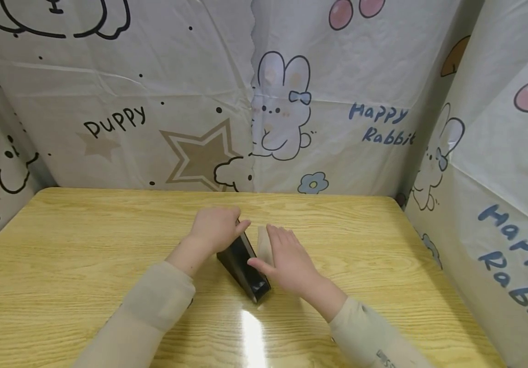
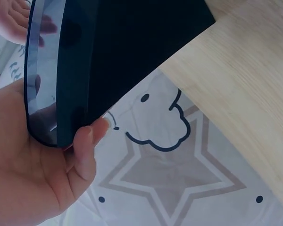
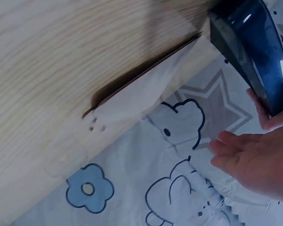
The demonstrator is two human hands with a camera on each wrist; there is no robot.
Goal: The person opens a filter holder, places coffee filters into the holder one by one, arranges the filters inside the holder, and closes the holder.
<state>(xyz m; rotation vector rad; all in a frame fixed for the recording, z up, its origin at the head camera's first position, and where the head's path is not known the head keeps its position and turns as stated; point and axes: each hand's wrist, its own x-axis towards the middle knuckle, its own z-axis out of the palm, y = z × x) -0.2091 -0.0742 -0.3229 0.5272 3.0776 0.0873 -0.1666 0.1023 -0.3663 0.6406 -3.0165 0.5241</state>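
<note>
My left hand (image 1: 215, 227) grips the far end of a black wedge-shaped object (image 1: 243, 266) with a glossy, curved face. In the left wrist view, the curled fingers of the left hand (image 2: 52, 165) hold the rounded end of the black object (image 2: 122, 52). Close to its right side is my right hand (image 1: 291, 260), fingers straight and holding nothing. Partly hidden behind that hand is a thin pale piece (image 1: 264, 245). The right wrist view shows this pale piece (image 3: 141, 89) with a brown edge, apart from the right hand (image 3: 254, 162); its kind is unclear.
A yellow wood-grain table (image 1: 108, 245) lies under both hands. Behind it hangs a white printed cloth (image 1: 190, 76) with a rabbit and stars, and a similar cloth (image 1: 489, 168) closes the right side. Light reflects off the tabletop near the front.
</note>
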